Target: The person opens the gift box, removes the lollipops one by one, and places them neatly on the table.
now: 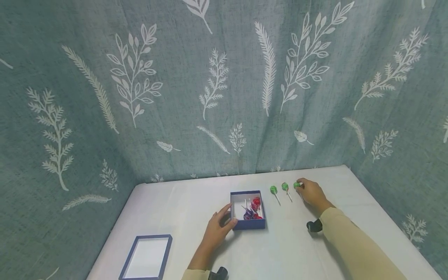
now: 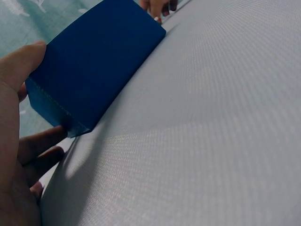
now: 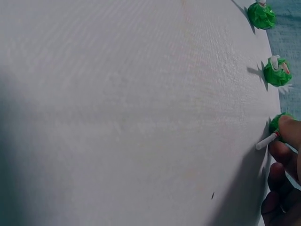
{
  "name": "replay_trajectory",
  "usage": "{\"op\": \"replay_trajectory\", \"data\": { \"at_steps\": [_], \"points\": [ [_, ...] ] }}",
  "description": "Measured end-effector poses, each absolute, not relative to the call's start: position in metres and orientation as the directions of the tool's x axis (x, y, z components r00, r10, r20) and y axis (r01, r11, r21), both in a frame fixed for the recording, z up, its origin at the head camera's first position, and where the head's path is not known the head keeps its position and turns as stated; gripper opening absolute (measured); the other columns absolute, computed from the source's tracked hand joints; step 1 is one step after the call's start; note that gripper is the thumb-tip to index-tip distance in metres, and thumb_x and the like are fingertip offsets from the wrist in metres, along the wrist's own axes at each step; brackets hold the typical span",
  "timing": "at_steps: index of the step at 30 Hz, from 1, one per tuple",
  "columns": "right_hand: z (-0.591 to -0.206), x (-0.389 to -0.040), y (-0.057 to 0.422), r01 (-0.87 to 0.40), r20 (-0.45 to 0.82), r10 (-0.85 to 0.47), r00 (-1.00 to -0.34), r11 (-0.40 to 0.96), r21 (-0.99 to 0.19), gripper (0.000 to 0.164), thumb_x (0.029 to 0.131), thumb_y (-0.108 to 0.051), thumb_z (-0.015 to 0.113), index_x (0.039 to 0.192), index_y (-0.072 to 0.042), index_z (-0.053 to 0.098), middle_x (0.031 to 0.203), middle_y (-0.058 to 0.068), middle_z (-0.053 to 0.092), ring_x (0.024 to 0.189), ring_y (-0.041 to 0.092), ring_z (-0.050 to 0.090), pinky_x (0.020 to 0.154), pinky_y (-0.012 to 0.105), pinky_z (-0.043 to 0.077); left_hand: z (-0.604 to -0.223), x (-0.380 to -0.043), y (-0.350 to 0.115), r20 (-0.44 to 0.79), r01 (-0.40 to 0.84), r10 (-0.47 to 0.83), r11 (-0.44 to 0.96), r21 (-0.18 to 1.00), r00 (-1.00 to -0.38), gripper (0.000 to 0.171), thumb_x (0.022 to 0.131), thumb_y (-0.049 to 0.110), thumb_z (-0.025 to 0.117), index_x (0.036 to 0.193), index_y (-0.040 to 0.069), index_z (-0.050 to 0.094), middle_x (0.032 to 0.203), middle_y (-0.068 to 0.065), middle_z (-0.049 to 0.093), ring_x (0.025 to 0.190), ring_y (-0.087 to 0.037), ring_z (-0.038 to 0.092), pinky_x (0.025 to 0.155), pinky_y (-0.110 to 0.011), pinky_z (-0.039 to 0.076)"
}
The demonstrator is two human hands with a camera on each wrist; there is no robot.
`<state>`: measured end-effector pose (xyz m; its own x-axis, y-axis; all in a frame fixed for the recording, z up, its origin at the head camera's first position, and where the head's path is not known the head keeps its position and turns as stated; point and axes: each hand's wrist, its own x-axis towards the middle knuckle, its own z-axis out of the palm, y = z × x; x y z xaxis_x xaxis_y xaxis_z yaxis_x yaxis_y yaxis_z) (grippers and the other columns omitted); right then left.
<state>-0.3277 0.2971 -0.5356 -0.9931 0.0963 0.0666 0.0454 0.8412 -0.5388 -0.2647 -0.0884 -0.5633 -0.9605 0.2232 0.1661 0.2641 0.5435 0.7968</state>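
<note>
An open blue box (image 1: 248,224) with a white inside stands mid-table, holding red lollipops (image 1: 256,202) and purple lollipops (image 1: 248,214). My left hand (image 1: 217,230) holds the box by its left side, thumb at the front corner; the left wrist view shows the blue wall (image 2: 99,61) close up. To the right, my right hand (image 1: 313,195) pinches a green lollipop (image 1: 296,185) near its head. In the right wrist view its short white stick (image 3: 267,141) pokes out beside my fingers. Two more green lollipops, one nearer the box (image 1: 273,189) and one between (image 1: 285,186), lie alongside in a row.
A blue-rimmed box lid (image 1: 167,254) lies with its white inside up at the front left of the white table (image 1: 280,249). A green curtain (image 1: 182,97) with white leaf prints hangs behind the table and at both sides.
</note>
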Motion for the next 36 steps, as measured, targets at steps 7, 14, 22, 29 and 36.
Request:
{"op": "replay_trajectory", "data": {
  "at_steps": [7, 14, 22, 29, 36],
  "points": [
    [-0.535, -0.328, 0.295, 0.057, 0.067, 0.108, -0.992, 0.850, -0.523, 0.040, 0.095, -0.014, 0.062, 0.127, 0.008, 0.053, 0.096, 0.018, 0.064, 0.088, 0.034, 0.060, 0.078, 0.051, 0.049, -0.566, -0.265, -0.090, 0.179, 0.280, 0.235, 0.531, 0.800, -0.955, 0.058, 0.091, 0.044, 0.066, 0.144, 0.028, 0.048, 0.130, -0.006, 0.062, 0.135, -0.033, 0.041, 0.116, -0.056, 0.012],
    [-0.534, -0.324, 0.295, 0.075, 0.066, 0.128, -0.990, 0.848, -0.525, 0.042, 0.096, -0.017, 0.060, 0.130, 0.007, 0.052, 0.101, 0.020, 0.065, 0.095, 0.037, 0.061, 0.086, 0.054, 0.048, -0.567, -0.265, -0.089, 0.184, 0.284, 0.234, 0.531, 0.798, -0.955, 0.058, 0.091, 0.045, 0.066, 0.144, 0.027, 0.049, 0.129, -0.005, 0.062, 0.135, -0.032, 0.041, 0.116, -0.056, 0.013],
    [-0.527, -0.320, 0.298, 0.066, 0.064, 0.116, -0.991, 0.849, -0.524, 0.042, 0.098, -0.020, 0.055, 0.130, 0.007, 0.052, 0.108, 0.024, 0.064, 0.102, 0.041, 0.060, 0.089, 0.057, 0.047, -0.567, -0.266, -0.089, 0.183, 0.278, 0.224, 0.537, 0.796, -0.957, 0.058, 0.090, 0.044, 0.066, 0.143, 0.029, 0.049, 0.130, -0.006, 0.062, 0.136, -0.036, 0.038, 0.115, -0.059, 0.014],
    [-0.516, -0.319, 0.300, 0.065, 0.055, 0.105, -0.993, 0.870, -0.488, 0.039, 0.099, -0.020, 0.056, 0.128, 0.005, 0.055, 0.104, 0.021, 0.064, 0.096, 0.037, 0.060, 0.083, 0.053, 0.050, -0.567, -0.266, -0.090, 0.181, 0.281, 0.232, 0.541, 0.793, -0.956, 0.058, 0.091, 0.045, 0.065, 0.144, 0.029, 0.049, 0.130, -0.007, 0.062, 0.136, -0.037, 0.039, 0.115, -0.059, 0.014],
    [-0.503, -0.314, 0.296, -0.006, 0.079, 0.033, -0.996, 0.889, -0.457, 0.034, 0.097, -0.024, 0.060, 0.120, 0.001, 0.063, 0.102, 0.016, 0.065, 0.091, 0.032, 0.060, 0.077, 0.049, 0.051, -0.564, -0.268, -0.090, 0.195, 0.304, 0.252, 0.529, 0.792, -0.948, 0.056, 0.092, 0.043, 0.065, 0.144, 0.028, 0.048, 0.129, -0.007, 0.063, 0.134, -0.033, 0.042, 0.117, -0.054, 0.013]
  ]
}}
